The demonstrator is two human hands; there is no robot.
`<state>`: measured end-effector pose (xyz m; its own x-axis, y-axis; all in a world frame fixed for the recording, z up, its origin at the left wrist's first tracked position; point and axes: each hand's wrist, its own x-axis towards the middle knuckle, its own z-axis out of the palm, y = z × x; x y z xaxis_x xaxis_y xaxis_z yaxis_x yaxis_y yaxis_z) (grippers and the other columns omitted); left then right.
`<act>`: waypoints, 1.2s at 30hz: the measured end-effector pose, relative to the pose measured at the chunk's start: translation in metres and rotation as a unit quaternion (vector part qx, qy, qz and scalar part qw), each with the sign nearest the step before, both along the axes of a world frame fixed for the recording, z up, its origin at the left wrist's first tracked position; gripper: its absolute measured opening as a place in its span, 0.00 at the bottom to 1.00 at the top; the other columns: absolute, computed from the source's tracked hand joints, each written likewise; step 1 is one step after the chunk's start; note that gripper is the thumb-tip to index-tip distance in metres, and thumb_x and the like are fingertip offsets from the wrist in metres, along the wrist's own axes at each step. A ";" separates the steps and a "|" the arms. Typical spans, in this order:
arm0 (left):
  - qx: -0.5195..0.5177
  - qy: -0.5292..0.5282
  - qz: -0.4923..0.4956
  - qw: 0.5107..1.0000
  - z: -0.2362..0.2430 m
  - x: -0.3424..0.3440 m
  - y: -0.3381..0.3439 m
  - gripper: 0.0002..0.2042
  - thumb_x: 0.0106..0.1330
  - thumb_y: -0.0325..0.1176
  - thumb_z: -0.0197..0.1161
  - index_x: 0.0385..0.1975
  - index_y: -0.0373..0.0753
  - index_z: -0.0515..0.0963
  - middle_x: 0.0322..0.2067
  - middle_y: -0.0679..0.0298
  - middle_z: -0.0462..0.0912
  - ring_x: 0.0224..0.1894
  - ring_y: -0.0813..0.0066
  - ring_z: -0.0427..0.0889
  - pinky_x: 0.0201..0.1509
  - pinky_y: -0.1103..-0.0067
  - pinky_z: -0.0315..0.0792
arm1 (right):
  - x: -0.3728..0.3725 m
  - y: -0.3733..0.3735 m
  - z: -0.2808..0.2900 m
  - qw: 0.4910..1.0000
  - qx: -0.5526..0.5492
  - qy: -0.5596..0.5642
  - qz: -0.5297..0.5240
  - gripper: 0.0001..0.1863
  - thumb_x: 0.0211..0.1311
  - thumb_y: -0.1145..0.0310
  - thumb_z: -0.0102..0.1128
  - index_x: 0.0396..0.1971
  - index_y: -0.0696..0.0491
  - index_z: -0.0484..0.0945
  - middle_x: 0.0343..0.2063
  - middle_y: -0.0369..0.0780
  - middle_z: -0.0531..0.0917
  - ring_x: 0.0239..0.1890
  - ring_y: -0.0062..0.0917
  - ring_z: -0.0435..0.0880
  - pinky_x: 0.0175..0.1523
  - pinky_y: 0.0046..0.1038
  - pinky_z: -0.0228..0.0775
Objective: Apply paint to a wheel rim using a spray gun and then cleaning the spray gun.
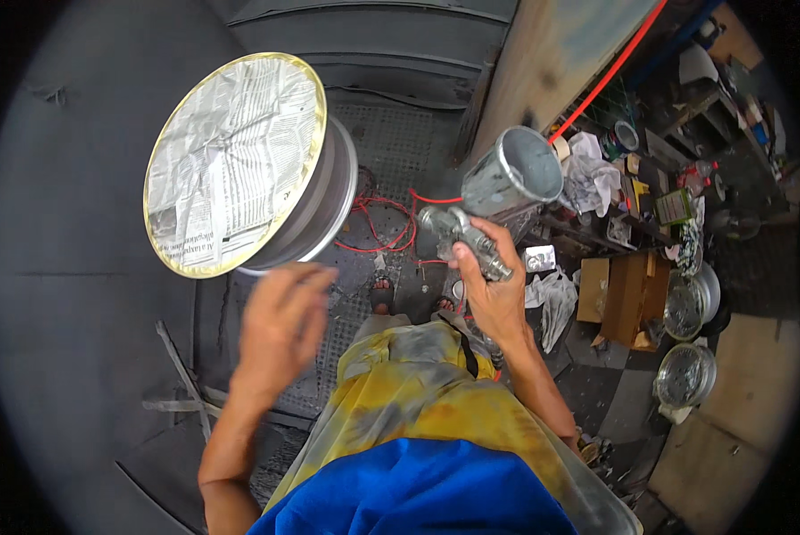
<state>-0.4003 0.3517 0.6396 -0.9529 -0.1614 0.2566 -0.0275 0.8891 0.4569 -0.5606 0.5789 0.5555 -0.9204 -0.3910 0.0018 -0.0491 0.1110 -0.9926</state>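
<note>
One spray gun (480,250), gripped in the right hand (500,301), right of the papered wheel (235,169); left hand (284,314) empty, loosely curled, near wheel's lower edge. Best keep the open cup (507,178) upright.

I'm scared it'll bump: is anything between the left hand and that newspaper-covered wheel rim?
Nothing visible. In this view, the left hand meets the lower edge of the newspaper-covered wheel rim; whether they touch isn't clear.
</note>
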 end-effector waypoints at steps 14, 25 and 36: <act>0.033 -0.046 -0.238 0.970 -0.043 -0.022 0.099 0.21 0.59 0.24 0.62 0.54 0.28 0.78 0.50 0.53 0.80 0.53 0.55 0.83 0.57 0.67 0.82 | 0.057 0.074 -0.054 0.946 0.131 0.209 0.210 0.24 0.55 0.76 0.74 0.53 0.60 0.80 0.45 0.51 0.82 0.48 0.52 0.84 0.49 0.43 0.80; 0.159 0.041 -0.068 0.984 -0.072 0.015 0.131 0.10 0.63 0.27 0.73 0.37 0.32 0.79 0.38 0.54 0.82 0.42 0.55 0.85 0.43 0.67 0.80 | 0.051 0.061 -0.047 0.956 0.075 0.152 0.240 0.25 0.66 0.74 0.69 0.61 0.59 0.76 0.51 0.51 0.83 0.54 0.46 0.85 0.57 0.38 0.77; 0.638 -0.098 -0.028 0.764 -0.191 -0.022 0.167 0.12 0.70 0.28 0.68 0.49 0.28 0.84 0.39 0.55 0.91 0.41 0.76 0.88 0.50 0.75 0.81 | 0.018 0.032 -0.047 0.984 0.094 -0.054 0.139 0.22 0.75 0.65 0.63 0.64 0.56 0.74 0.45 0.42 0.83 0.37 0.22 0.85 0.44 0.28 0.78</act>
<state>-0.4224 0.5192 0.4486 -0.9676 -0.1184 -0.2230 -0.1842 -0.2733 0.9441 -0.5424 0.6110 0.5087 -0.7691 -0.6110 -0.1875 0.0019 0.2911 -0.9567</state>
